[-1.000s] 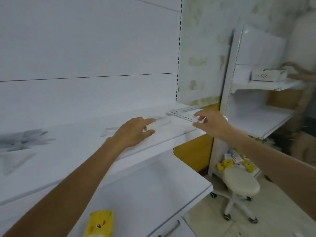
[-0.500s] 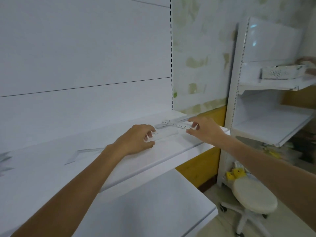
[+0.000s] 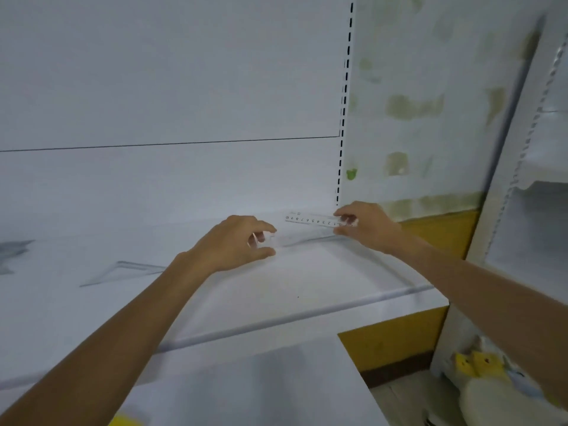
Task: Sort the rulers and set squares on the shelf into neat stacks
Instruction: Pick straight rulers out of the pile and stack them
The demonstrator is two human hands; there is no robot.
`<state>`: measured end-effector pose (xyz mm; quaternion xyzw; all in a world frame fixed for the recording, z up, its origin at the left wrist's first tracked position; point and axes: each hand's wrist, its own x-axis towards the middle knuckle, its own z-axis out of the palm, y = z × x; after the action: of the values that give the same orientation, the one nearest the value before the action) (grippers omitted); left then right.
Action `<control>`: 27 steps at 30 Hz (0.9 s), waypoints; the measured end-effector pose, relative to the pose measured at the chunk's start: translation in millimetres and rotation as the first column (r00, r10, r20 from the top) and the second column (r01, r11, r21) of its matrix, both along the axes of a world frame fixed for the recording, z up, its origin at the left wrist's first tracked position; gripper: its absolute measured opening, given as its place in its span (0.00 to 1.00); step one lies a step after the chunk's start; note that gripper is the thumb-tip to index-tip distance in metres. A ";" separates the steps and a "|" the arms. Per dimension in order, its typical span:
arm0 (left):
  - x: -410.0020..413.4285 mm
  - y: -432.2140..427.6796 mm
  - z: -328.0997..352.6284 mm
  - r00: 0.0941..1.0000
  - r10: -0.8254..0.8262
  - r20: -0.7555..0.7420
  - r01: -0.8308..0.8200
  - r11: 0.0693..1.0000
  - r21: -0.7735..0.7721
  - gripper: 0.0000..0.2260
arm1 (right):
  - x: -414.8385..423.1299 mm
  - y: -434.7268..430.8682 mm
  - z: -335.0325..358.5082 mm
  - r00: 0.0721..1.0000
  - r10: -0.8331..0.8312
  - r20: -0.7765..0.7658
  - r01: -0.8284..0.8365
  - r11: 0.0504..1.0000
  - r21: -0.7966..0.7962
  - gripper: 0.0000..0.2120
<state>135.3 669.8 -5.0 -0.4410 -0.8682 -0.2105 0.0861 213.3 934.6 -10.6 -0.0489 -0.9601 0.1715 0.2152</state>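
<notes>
obs: right hand [image 3: 365,227] pinches the zero end of a clear printed ruler [image 3: 307,219] between thumb and fingertips, a narrow grip. the ruler sits at the back right corner of the shelf [image 3: 276,318], close to the rear panel; whether it lies flat or is slightly lifted i cannot tell.

obs: left hand [image 3: 233,244] is curled, with thumb and forefinger closed on the near end of a second clear strip [image 3: 301,239] that runs toward the right hand. whether it is a ruler or a set-square edge is too faint to tell.

obs: one clear set square [image 3: 123,270] lies flat, well apart, toward the shelf's left half. a blurred grey pile [image 3: 13,253] is at the far left edge.

risks (judgement):
- both pieces are transparent on white, so edges are easy to misjudge and a stack could end up skewed.
- end-only pinches give little control, so the long free ends may swing and knock each other.
- thin, slick plastic could slip from the fingertips and slide off the right end or front edge of the shelf.
- the set square, nearly invisible, could be overlooked.

writing: the ruler scale reads 10 9 8 7 6 5 4 3 2 1 0, left to right. no brand or label is legible.
</notes>
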 end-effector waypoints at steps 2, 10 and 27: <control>2.7 1.6 -2.2 0.998 0.054 0.027 -0.054 0.998 0.030 0.18 | -9.9 11.0 1.7 0.997 0.074 -0.015 -0.074 0.996 -0.055 0.18; 13.8 -3.0 -14.3 0.978 0.201 0.049 -0.205 0.975 0.082 0.15 | -34.7 29.8 1.5 0.957 0.251 0.144 -0.250 0.968 -0.024 0.17; 9.0 18.2 -10.7 0.967 0.248 0.057 -0.254 0.955 0.155 0.15 | -23.6 28.6 -15.8 0.960 0.233 0.156 -0.253 0.959 0.125 0.24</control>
<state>144.3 688.0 -15.7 -0.3146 -0.8989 -0.2753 0.1313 189.7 963.2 -26.4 0.0734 -0.9814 0.1232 0.1278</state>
